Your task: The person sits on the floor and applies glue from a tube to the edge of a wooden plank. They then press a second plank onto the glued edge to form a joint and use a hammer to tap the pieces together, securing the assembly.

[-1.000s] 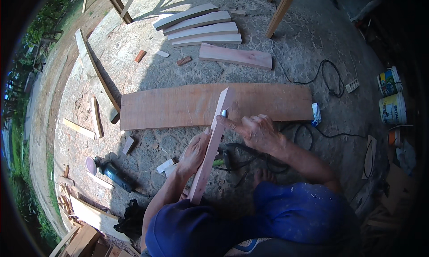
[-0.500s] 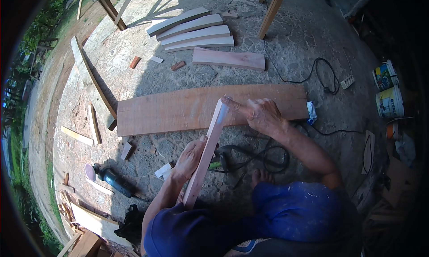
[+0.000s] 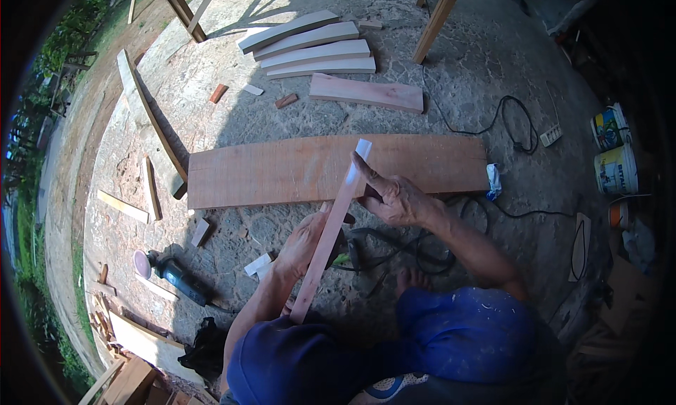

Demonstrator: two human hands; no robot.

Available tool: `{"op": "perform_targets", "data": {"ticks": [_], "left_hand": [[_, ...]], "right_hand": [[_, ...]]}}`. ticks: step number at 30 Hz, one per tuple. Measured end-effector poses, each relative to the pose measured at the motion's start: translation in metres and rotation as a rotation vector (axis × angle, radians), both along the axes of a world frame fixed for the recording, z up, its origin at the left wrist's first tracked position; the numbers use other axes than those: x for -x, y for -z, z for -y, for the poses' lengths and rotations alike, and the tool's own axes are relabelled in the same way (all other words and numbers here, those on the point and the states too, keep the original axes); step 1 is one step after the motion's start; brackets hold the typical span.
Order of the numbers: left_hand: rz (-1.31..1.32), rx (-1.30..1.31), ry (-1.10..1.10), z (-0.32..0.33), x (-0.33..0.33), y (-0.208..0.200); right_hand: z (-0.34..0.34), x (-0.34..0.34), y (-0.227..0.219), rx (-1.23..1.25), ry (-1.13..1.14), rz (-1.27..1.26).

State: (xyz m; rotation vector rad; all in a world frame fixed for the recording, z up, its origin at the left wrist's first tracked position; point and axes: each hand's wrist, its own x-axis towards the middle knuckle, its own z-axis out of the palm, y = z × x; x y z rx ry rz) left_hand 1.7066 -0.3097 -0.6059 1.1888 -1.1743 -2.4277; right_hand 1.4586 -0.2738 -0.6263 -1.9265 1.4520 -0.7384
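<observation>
A slim, pale pinkish wooden strip slants up from my lap over a wide brown board on the floor. My left hand is closed around the strip's middle from the left side; part of its grip is hidden behind the wood. My right hand is at the upper part, one finger lying along the strip's right edge and the other fingers bent close to it. The strip's top end catches bright light.
Several cut boards and a pinkish board lie beyond. An angle grinder rests at left, near a long curved plank. Black cable coils by my foot. Paint buckets stand at right; wooden trestle legs rise at the back.
My right hand has slid from the strip's top end down along its edge, toward me. The strip's tip now shows and sits slightly farther up and right. My left hand keeps its hold.
</observation>
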Motion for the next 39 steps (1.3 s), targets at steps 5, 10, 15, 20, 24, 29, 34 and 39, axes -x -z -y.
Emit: {"op": "perform_targets", "data": {"ticks": [5, 10, 15, 20, 24, 29, 34, 39], "left_hand": [[-0.031, 0.09, 0.011, -0.001, -0.006, 0.01], [0.027, 0.07, -0.064, 0.005, -0.012, 0.016], [0.041, 0.118, -0.017, 0.006, -0.007, 0.006], [0.066, 0.152, 0.026, 0.008, -0.001, 0.001], [0.103, 0.154, 0.028, 0.011, -0.003, -0.001], [0.077, 0.191, -0.021, 0.009, 0.002, 0.01], [0.084, 0.092, -0.076, 0.013, -0.001, 0.022], [0.086, 0.109, -0.111, 0.018, 0.001, 0.035]], "right_hand": [[-0.009, -0.002, 0.007, 0.064, -0.048, -0.064], [-0.031, -0.012, -0.015, -0.032, -0.312, -0.314], [0.011, 0.01, -0.032, -0.152, 0.079, -0.079], [0.021, 0.02, -0.012, -0.03, 0.058, -0.078], [0.014, 0.007, -0.01, -0.175, 0.048, -0.037], [0.002, -0.007, 0.002, -0.278, -0.009, 0.156], [-0.007, -0.027, -0.009, -0.415, -0.088, 0.314], [-0.023, -0.042, -0.005, -0.592, -0.201, 0.444]]}}
